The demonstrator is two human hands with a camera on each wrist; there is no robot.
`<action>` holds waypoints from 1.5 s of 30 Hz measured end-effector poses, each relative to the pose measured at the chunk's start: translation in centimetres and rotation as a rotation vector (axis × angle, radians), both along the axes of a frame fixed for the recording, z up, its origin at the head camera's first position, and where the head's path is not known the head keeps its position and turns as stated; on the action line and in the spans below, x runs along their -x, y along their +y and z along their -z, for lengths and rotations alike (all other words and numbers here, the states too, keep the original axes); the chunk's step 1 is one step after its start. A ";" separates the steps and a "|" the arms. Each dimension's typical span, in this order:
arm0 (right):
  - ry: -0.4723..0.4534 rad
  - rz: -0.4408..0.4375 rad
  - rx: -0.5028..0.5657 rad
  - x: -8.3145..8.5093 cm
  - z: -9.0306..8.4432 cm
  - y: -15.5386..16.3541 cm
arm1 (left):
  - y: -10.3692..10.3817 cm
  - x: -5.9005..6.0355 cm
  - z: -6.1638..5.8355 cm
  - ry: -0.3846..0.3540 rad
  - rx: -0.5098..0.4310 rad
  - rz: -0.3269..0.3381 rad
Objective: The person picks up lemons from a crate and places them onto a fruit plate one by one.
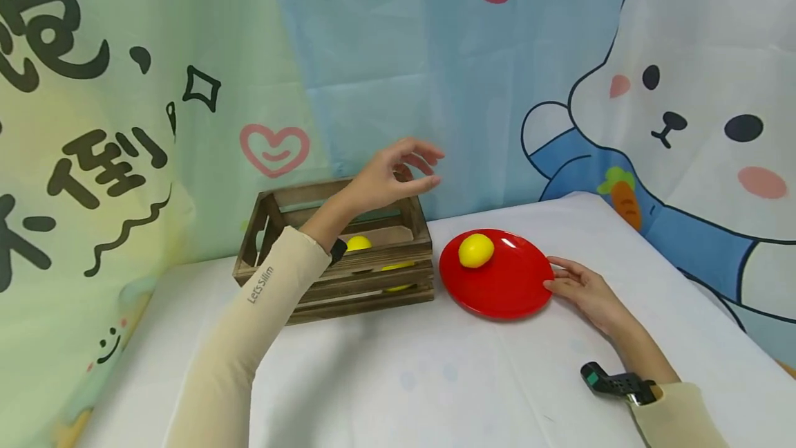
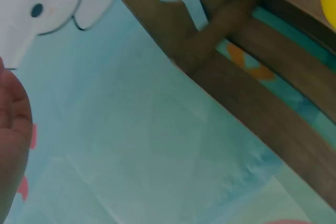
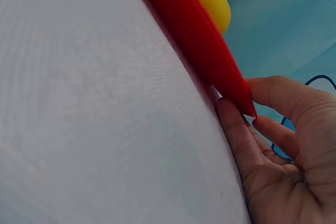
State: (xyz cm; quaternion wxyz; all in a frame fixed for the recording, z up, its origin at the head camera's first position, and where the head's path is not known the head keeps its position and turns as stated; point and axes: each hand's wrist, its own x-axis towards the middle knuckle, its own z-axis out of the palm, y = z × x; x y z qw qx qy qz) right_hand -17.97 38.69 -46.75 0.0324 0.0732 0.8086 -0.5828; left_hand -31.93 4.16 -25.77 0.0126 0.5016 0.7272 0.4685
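The red plate point(image 1: 519, 289) lies on the table point(image 1: 435, 372), just left of your right hand point(image 1: 587, 299), whose grip pinches its rim. From the head, the fingertips at the rim are partly hidden; the right wrist view gives you the thumb against the upper side and a finger tucked beneath, close to the table. That view cuts off the plate's far end and hides part of the yellow fruit point(image 1: 476, 251), which sits on the plate, on the side away from this grip.

Your left hand point(image 1: 398, 171) hangs in the air, its grip loosely spread, thumb apart from bent fingers, holding nothing. Below that grip stands the wooden crate point(image 1: 367, 283), partly covered by your forearm. Inside, a second yellow fruit point(image 1: 358, 243) is half hidden by the front slats; yellow strips point(image 1: 398, 267) show lower between them, but you cannot tell how many fruits they belong to. The left wrist view catches only a cut-off piece of your hand, opposite the crate.
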 end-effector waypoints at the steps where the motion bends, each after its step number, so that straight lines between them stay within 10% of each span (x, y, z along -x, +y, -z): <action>1: -0.002 -0.001 -0.002 0.1 -0.2 -0.1 | -0.3 0.4 -0.1 -0.015 0.008 0.014; 12: 0.011 -0.015 -0.056 1.1 -1.3 -0.2 | -3.4 3.8 -0.5 -0.045 0.035 -0.079; 45: 0.017 0.052 0.012 -0.3 0.0 -0.3 | -8.4 9.8 5.7 -0.291 0.281 -0.126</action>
